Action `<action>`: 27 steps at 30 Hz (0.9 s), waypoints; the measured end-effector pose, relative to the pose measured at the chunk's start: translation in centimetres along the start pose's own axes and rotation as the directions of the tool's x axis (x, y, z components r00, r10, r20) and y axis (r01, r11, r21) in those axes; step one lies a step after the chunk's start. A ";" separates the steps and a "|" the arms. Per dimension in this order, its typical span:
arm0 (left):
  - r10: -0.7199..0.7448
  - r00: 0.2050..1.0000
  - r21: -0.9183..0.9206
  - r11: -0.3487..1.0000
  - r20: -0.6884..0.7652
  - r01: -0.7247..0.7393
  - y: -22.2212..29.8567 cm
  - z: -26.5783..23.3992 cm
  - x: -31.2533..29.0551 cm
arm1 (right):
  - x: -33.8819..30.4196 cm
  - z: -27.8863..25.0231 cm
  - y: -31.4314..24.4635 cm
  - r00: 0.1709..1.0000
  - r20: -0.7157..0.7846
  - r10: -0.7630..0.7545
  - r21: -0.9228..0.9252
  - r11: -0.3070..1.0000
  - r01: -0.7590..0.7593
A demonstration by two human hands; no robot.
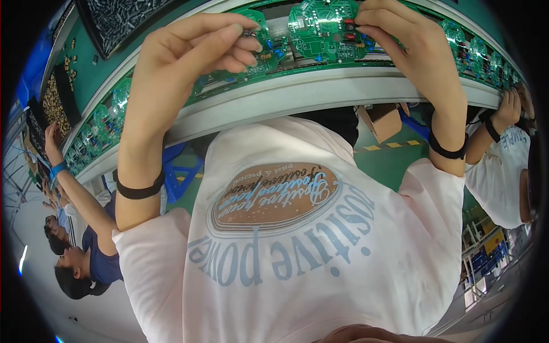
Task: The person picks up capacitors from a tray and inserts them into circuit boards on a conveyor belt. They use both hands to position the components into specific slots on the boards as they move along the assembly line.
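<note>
Two green boards were seen side by side past the near rail [320, 91]. Left hand [186, 60] was held over the left board [270, 52], thumb and index tips drawn close, other fingers curled. A small dark part was seen at those tips; whether it was gripped cannot be told. Right hand [417, 46] was held at the right edge of the right board [317, 43], thumb and index brought nearly together just beside the red parts [349, 36]. Tips partly hidden, so whether anything was pinched cannot be told either. More boards [474, 48] were lined up to the right and far left. A black tray [120, 23] of dark pieces was set on the green counter [86, 54], far left; a bin [57, 100] of tan pieces was placed nearer. A co-worker's hand [52, 140] was raised near that bin.
</note>
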State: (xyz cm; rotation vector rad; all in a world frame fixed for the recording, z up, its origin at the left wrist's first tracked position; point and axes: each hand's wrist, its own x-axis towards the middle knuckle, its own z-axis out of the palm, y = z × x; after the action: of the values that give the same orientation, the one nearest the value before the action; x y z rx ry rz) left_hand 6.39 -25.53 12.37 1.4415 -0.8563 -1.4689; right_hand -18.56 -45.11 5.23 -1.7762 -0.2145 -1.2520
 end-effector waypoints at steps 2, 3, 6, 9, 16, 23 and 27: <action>0.033 0.999 -0.028 0.999 0.040 -0.032 0.4 0.5 0.1 | 0.0 -0.1 0.2 1.000 0.005 0.010 0.030 1.000 -0.010; 0.048 0.997 -0.042 0.998 0.060 -0.046 0.5 0.5 0.0 | 0.0 -0.1 0.2 1.000 0.004 0.014 0.039 0.999 -0.014; 0.090 0.993 0.014 0.996 0.079 -0.092 0.4 0.2 -0.1 | 0.1 0.0 0.0 1.000 0.007 0.019 0.026 0.999 -0.019; 0.109 0.991 0.080 0.990 0.076 -0.115 0.0 -0.4 -0.1 | 0.3 0.3 -0.3 0.999 -0.001 0.040 0.036 0.999 -0.040; 0.207 0.978 0.316 0.926 0.034 -0.207 0.2 -0.5 0.9 | 5.6 -0.3 -7.4 0.613 0.245 0.751 -0.768 0.537 -0.350; 0.182 0.978 0.747 0.635 0.100 -0.195 4.5 1.8 3.1 | 5.7 -0.3 -7.2 0.647 0.228 0.728 -0.751 0.554 -0.359; 0.169 0.946 0.785 0.528 0.277 -0.324 6.1 2.4 4.4 | 5.6 -0.5 -6.7 0.644 0.221 0.732 -0.754 0.547 -0.363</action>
State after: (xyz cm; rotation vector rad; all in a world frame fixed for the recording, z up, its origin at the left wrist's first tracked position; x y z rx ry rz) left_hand 5.06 -32.15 16.50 1.7391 -1.9731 -0.9684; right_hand -20.27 -43.62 13.69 -2.4905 0.5794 -0.3044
